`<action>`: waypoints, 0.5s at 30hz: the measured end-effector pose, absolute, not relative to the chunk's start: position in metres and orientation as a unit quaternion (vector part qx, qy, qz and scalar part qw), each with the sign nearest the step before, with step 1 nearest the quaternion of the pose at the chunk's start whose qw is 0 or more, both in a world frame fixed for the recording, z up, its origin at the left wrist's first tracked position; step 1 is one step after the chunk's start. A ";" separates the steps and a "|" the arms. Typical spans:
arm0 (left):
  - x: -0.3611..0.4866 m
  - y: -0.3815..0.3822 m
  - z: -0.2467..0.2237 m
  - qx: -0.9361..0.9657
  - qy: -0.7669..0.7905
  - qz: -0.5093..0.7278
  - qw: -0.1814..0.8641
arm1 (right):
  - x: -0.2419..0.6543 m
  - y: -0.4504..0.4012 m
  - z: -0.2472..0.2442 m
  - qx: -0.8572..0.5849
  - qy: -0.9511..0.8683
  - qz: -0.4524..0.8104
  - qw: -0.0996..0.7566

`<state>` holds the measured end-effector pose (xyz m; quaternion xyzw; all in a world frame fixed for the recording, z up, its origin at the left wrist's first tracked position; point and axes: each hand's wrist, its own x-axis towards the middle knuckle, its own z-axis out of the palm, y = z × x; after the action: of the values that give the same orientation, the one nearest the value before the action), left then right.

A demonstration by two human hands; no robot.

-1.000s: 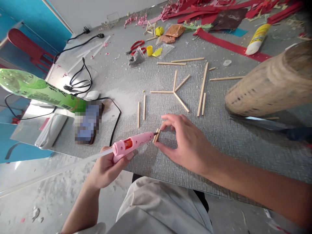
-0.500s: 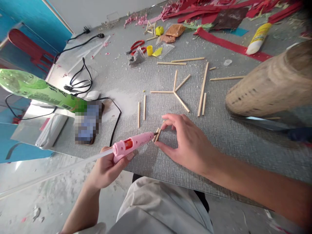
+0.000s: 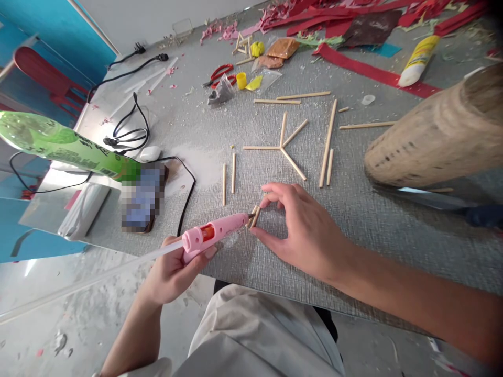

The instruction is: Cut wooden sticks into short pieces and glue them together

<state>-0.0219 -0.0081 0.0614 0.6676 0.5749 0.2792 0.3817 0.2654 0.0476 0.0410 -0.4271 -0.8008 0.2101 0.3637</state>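
Observation:
My left hand [image 3: 176, 272] is wrapped round a pink glue gun [image 3: 216, 230], with a long clear glue stick [image 3: 118, 272] sticking out of its back end. The nozzle touches, or nearly touches, some short wooden sticks [image 3: 254, 217]. Those short sticks lie close together, pinched between the thumb and fingertips of my right hand [image 3: 298, 225] just above the table. Beyond the hands, several sticks are joined at one point into a branched figure [image 3: 282, 147]. Two loose sticks [image 3: 233, 173] lie to its left, and a longer stick [image 3: 328, 144] lies to its right.
A green bottle [image 3: 70, 144] and a phone [image 3: 143, 199] are at the left, near black cables [image 3: 133, 125]. A brown cylinder [image 3: 428, 131] and a dark-handled knife [image 3: 440, 200] occupy the right. Red scissors [image 3: 223, 76], a glue tube [image 3: 418, 62] and red paper strips [image 3: 365, 68] lie farther back.
Both hands, the glue gun and the pinched sticks stay in almost the same place. Only a very slight shift of the whole view shows.

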 end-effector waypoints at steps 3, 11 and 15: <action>-0.021 -0.008 0.062 0.670 0.567 0.285 0.386 | 0.266 0.048 0.041 -0.428 -0.800 0.211 0.363; -0.021 -0.007 0.062 0.676 0.554 0.295 0.385 | 0.266 0.048 0.041 -0.433 -0.797 0.216 0.361; -0.021 -0.007 0.063 0.677 0.557 0.289 0.385 | 0.266 0.048 0.041 -0.430 -0.798 0.217 0.362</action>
<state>-0.0208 -0.0070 0.0625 0.6771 0.5567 0.2886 0.3852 0.2658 0.0482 0.0407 -0.4297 -0.7982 0.2167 0.3624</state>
